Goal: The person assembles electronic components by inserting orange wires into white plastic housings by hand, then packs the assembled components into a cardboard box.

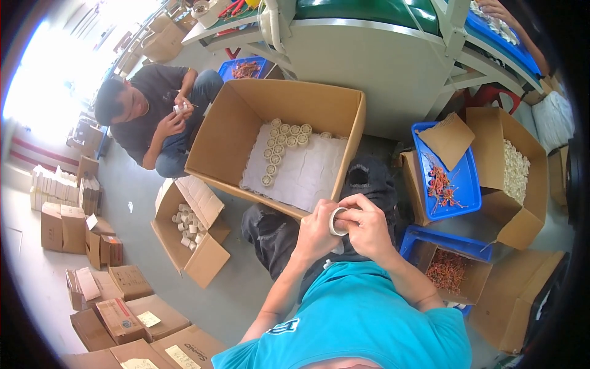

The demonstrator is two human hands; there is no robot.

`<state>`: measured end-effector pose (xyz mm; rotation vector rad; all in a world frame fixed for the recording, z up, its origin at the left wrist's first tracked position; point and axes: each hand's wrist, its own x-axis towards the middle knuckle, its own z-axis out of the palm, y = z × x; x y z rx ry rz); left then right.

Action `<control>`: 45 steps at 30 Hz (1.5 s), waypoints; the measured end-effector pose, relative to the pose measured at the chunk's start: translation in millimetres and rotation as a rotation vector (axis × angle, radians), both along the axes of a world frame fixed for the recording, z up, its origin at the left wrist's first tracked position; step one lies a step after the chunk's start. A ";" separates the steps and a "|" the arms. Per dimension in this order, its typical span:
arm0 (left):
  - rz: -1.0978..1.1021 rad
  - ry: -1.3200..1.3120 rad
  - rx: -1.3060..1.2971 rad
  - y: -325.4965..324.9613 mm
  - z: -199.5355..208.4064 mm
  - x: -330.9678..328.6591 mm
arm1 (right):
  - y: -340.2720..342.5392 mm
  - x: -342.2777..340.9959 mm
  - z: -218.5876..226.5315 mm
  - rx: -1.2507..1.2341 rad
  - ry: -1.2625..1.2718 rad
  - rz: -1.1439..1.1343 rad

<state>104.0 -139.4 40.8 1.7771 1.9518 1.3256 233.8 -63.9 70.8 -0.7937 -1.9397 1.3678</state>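
Close over my lap, a white round hollow plastic part (pixel 332 222) is held between both hands, its open rim turned to the right. My left hand (pixel 316 231) is closed round its outside. On the other side, my right hand (pixel 370 229) has its fingertips pinched at the open rim; whether they hold a smaller piece inside cannot be seen. Just beyond my knees stands a large cardboard box (pixel 276 98). Inside it, several round off-white parts (pixel 275 150) stand in rows on a pale sheet (pixel 307 172).
At left, an open carton (pixel 198 269) holds white cylinders, and a co-worker (pixel 150 107) squats handling a white part. To my right are a blue tray (pixel 464 197) of red-orange wired pieces, a carton (pixel 534 209) of small cream pieces and a box (pixel 476 292) of red-orange pieces.
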 end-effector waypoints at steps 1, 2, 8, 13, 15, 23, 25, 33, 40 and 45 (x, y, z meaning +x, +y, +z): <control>-0.002 0.002 0.001 1.4 0.6 -1.4 | 1.3 -1.3 -0.7 0.001 0.002 -0.002; -0.008 0.003 0.007 2.7 1.8 -3.3 | 3.4 -2.7 -1.1 0.016 0.006 0.016; -0.114 0.021 0.002 4.5 3.9 -13.8 | 9.0 -4.1 4.9 0.152 0.002 0.082; -0.171 -0.139 0.005 6.8 9.9 -12.6 | 9.9 -2.5 8.5 0.252 -0.032 0.094; -0.172 -0.149 -0.014 6.9 10.2 -12.5 | 10.1 -1.9 6.1 0.242 -0.046 0.101; -0.016 0.100 0.032 8.2 1.7 -10.7 | 10.2 -8.3 -6.0 0.213 0.051 0.036; -0.021 0.150 0.009 8.5 2.0 -12.7 | 9.6 -10.2 -8.7 0.210 0.060 0.031; -0.050 -0.011 0.000 6.2 -3.7 -13.2 | 10.6 -9.3 -5.0 0.172 0.018 0.066; -0.147 -0.035 -0.139 37.8 -0.4 -15.1 | 32.9 18.0 -5.3 0.122 -0.103 -0.044; -0.074 0.146 0.121 120.9 46.4 -83.2 | 88.2 71.0 -21.1 -0.003 -0.017 -0.418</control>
